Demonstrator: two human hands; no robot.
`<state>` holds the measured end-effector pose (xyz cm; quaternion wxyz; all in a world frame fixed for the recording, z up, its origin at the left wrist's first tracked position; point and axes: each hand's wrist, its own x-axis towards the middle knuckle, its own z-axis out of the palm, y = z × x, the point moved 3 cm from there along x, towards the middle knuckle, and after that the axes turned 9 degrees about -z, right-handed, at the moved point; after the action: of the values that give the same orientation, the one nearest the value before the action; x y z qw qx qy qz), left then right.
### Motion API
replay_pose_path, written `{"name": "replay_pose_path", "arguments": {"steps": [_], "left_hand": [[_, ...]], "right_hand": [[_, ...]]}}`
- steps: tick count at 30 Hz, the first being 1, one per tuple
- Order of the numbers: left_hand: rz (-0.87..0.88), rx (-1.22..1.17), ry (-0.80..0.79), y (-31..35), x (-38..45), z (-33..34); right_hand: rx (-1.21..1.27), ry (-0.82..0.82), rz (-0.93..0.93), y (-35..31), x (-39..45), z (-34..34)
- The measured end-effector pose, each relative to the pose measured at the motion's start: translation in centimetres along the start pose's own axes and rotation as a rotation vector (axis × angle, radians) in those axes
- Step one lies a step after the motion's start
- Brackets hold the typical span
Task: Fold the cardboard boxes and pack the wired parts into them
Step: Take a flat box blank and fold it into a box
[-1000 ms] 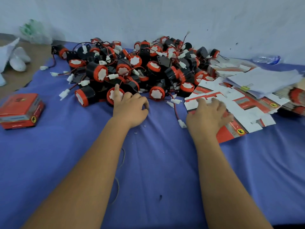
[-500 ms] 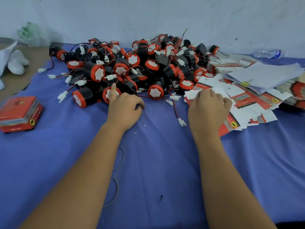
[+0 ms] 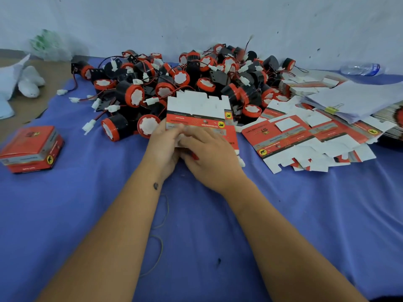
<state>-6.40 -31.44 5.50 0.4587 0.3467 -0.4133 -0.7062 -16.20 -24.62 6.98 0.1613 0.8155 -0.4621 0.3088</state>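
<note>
While both hands pinch one flat box blank [image 3: 199, 114] | left hand [image 3: 162, 147], right hand [image 3: 209, 153] together | step: folding begins | next: crease panels; parts pile [image 3: 187, 83] at 12 o'clock

Single head-worn view, angled forward and down, close over the blue-covered table [image 3: 305, 214].

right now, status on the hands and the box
Left hand and right hand both gripping one flat box, not yet folded. Pile of wired parts right behind it. One finished box off to the left.
</note>
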Motion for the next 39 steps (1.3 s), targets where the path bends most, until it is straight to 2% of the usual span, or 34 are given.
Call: {"name": "replay_pose_path", "arguments": {"steps": [5, 8, 10, 14, 16, 19, 22, 25, 26, 28, 29, 31, 33, 34, 36, 38, 39], "left_hand": [[0.111, -0.100, 0.051, 0.8, 0.0, -0.6], [0.145, -0.095, 0.058, 1.2, 0.1, -1.1], [0.139, -0.090, 0.030, 1.2, 0.0, -1.1], [0.101, -0.023, -0.055, 1.1, -0.1, -0.5], [0.100, 0.013, -0.057, 0.9, -0.2, -0.3], [0.138, 0.025, 0.001, 1.0, 0.0, -0.6], [0.171, 0.000, 0.039, 1.4, 0.1, -1.1], [0.149, -0.034, 0.060, 1.4, 0.3, -1.6], [0.127, -0.042, 0.068, 1.3, 0.4, -1.7], [0.100, -0.048, 0.083, 1.0, 0.4, -1.8], [0.111, -0.041, 0.090, 1.0, 0.4, -1.9], [0.167, -0.013, 0.102, 1.1, 0.2, -1.8], [0.213, 0.003, 0.112, 1.3, 0.0, -1.8], [0.224, 0.005, 0.109, 1.4, 0.0, -1.8], [0.229, 0.008, 0.085, 1.6, -0.1, -1.8], [0.227, 0.029, 0.046, 1.7, -0.2, -1.8], [0.230, 0.040, 0.025, 1.8, -0.2, -1.7]], "right_hand": [[0.116, 0.264, 0.474, 2.9, -1.2, -2.1], [0.119, 0.329, 0.681, 4.8, -2.2, -3.0], [0.273, 0.364, 0.730, 5.1, -2.5, -3.2], [0.897, 0.499, 0.867, 4.3, -2.0, -2.7], [1.037, 0.505, 0.961, 4.2, -2.0, -2.4], [1.108, 0.490, 1.031, 4.9, -2.4, -2.6], [1.034, 0.576, 1.093, 6.0, -2.9, -3.3], [0.917, 0.818, 1.225, 7.1, -3.9, -3.4], [0.934, 0.920, 1.250, 7.4, -4.1, -3.4], [1.119, 1.078, 1.230, 8.0, -4.1, -3.4], [1.206, 1.079, 1.217, 8.2, -3.9, -3.4], [1.195, 0.916, 1.265, 8.3, -3.8, -2.9], [0.955, 0.653, 1.289, 7.7, -3.8, -2.6], [0.810, 0.585, 1.252, 7.2, -3.7, -2.7], [0.642, 0.613, 1.100, 6.2, -3.2, -3.3], [0.748, 0.653, 0.903, 5.0, -2.4, -3.6], [0.797, 0.611, 0.805, 4.6, -2.1, -3.5]]}}
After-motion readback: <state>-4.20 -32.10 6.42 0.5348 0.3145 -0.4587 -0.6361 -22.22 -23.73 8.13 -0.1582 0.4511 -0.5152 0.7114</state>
